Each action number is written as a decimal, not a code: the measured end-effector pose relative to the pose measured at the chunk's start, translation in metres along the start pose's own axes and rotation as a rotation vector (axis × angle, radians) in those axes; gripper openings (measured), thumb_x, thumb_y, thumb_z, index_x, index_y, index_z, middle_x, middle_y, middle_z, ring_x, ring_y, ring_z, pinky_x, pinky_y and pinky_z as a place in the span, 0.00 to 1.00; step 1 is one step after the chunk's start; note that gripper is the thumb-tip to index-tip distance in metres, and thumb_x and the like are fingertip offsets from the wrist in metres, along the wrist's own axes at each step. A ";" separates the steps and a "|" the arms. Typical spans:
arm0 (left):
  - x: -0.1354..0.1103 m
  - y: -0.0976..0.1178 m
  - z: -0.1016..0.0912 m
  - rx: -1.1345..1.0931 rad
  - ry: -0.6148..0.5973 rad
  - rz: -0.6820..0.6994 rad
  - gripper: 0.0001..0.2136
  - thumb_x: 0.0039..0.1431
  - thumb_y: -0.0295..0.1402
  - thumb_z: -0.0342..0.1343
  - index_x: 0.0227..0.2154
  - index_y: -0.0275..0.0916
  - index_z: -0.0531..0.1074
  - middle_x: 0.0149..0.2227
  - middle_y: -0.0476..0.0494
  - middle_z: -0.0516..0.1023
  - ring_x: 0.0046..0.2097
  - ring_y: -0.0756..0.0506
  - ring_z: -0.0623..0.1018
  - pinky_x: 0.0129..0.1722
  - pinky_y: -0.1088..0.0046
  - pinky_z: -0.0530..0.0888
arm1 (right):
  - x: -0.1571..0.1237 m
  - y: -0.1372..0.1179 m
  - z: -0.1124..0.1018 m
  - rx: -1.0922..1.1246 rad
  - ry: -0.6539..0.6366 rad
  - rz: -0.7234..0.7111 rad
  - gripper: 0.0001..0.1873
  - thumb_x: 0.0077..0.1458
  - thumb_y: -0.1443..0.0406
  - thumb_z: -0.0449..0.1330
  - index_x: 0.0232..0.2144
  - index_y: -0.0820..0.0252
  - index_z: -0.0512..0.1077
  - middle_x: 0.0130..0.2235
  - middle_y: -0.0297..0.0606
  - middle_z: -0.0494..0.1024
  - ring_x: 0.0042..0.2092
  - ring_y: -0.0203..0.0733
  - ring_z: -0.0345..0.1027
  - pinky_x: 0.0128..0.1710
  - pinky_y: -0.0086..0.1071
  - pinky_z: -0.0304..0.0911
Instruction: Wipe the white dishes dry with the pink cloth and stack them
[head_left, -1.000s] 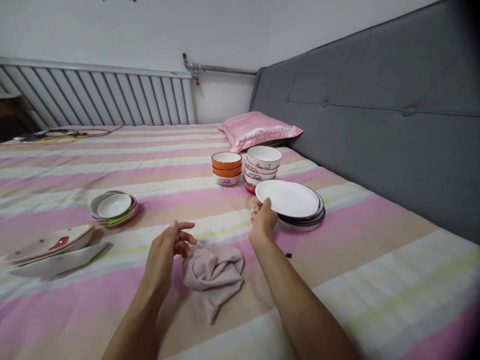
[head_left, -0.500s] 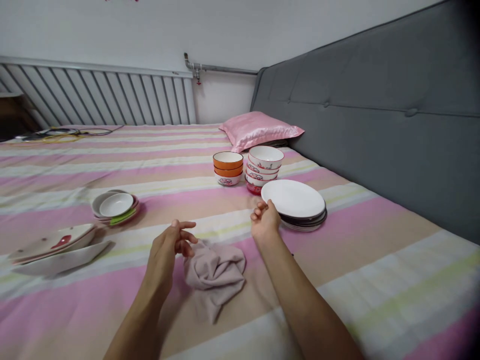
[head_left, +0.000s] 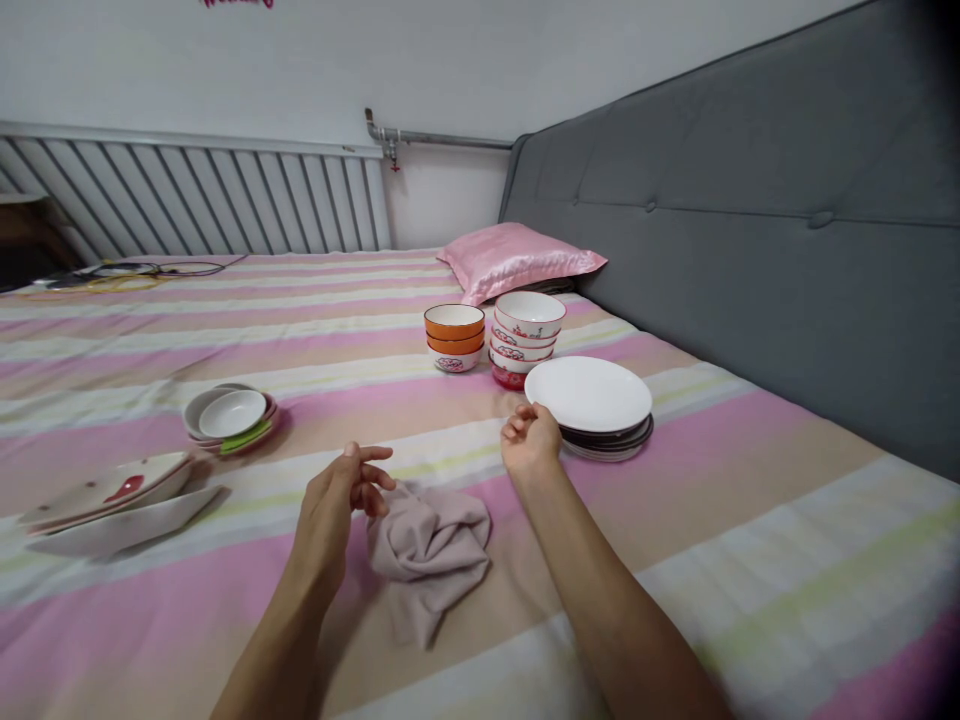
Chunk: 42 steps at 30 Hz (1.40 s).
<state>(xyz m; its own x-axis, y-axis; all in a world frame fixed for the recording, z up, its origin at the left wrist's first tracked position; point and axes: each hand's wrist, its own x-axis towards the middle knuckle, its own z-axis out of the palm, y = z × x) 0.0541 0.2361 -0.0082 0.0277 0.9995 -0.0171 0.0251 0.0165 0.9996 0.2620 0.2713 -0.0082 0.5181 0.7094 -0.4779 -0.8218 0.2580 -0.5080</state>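
Note:
My left hand (head_left: 341, 500) hovers just left of a crumpled pale pink cloth (head_left: 431, 545), fingers loosely bent and apart, nothing in it. Beside the left rim of a stack of plates, my right hand (head_left: 531, 440) has its fingers loosely curled and appears to hold nothing; whether it touches the rim I cannot tell. A white plate (head_left: 589, 393) tops that stack, with darker plates (head_left: 615, 440) beneath. Behind stand a stack of white bowls with red patterns (head_left: 529, 318) and a shorter stack with orange bowls (head_left: 454, 325) above a patterned white one.
On the left lie small round dishes (head_left: 231, 412) with a green item (head_left: 246, 436), and long shallow dishes (head_left: 120, 505). A pink pillow (head_left: 517, 260) rests near the grey headboard (head_left: 735, 200). Cables (head_left: 142, 270) lie at the far left of the striped bed (head_left: 315, 345), before a radiator (head_left: 225, 195).
The view has tilted very slightly. Both hands, the cloth and the dishes stay nearly where they were.

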 end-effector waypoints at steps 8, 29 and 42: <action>-0.001 0.001 -0.001 -0.011 0.007 0.006 0.23 0.53 0.51 0.48 0.37 0.33 0.71 0.24 0.46 0.73 0.20 0.51 0.67 0.22 0.74 0.63 | 0.002 0.008 0.000 -0.073 -0.054 0.095 0.09 0.48 0.74 0.47 0.21 0.59 0.52 0.17 0.21 0.58 0.12 0.22 0.44 0.11 0.18 0.41; 0.006 0.004 -0.034 0.077 0.204 0.061 0.24 0.49 0.52 0.51 0.34 0.34 0.72 0.23 0.46 0.73 0.19 0.52 0.67 0.21 0.74 0.63 | 0.012 0.005 -0.008 -0.164 -0.069 0.074 0.15 0.61 0.62 0.41 0.24 0.59 0.56 0.18 0.24 0.65 0.12 0.23 0.47 0.11 0.19 0.43; 0.012 0.003 -0.030 0.126 0.189 0.039 0.23 0.49 0.52 0.51 0.35 0.36 0.73 0.25 0.46 0.74 0.21 0.52 0.68 0.22 0.75 0.65 | 0.016 -0.012 -0.003 -0.097 0.023 -0.085 0.17 0.63 0.61 0.38 0.24 0.58 0.56 0.20 0.24 0.64 0.13 0.22 0.47 0.11 0.19 0.44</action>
<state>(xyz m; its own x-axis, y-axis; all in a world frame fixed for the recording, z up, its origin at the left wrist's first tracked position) 0.0249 0.2492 -0.0044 -0.1562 0.9870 0.0379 0.1529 -0.0137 0.9881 0.2809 0.2781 -0.0119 0.5913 0.6720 -0.4459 -0.7485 0.2514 -0.6136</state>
